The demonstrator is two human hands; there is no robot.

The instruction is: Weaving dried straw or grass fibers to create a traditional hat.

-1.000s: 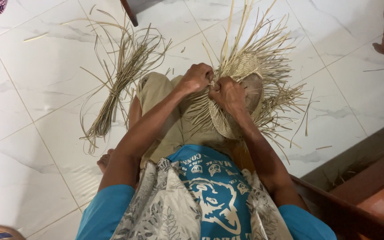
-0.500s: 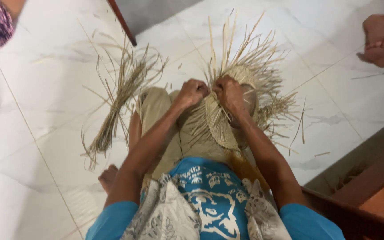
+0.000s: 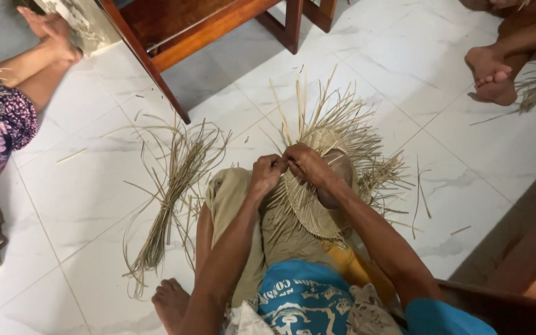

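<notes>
While both forearms reach forward over the lap, the left hand point(image 3: 267, 174) and right hand point(image 3: 305, 162) meet, fingers pinching strands of the half-woven straw mat point(image 3: 308, 208). Left of the mat, a bundle of loose straw point(image 3: 172, 198) lies on the white tiled floor point(image 3: 82, 186).

I can't see the fingertips of my left hand point(image 3: 267, 175) or right hand point(image 3: 305, 164): they curl into the straw, so which strands they pinch is hidden. My right forearm covers part of the woven piece point(image 3: 308, 208), and its near edge is lost behind my leg. The seated person point(image 3: 7, 118) at left is cut off by the frame, as is the foot point(image 3: 490, 73) at top right. The chair point(image 3: 175, 28) shows only legs and rails.
</notes>
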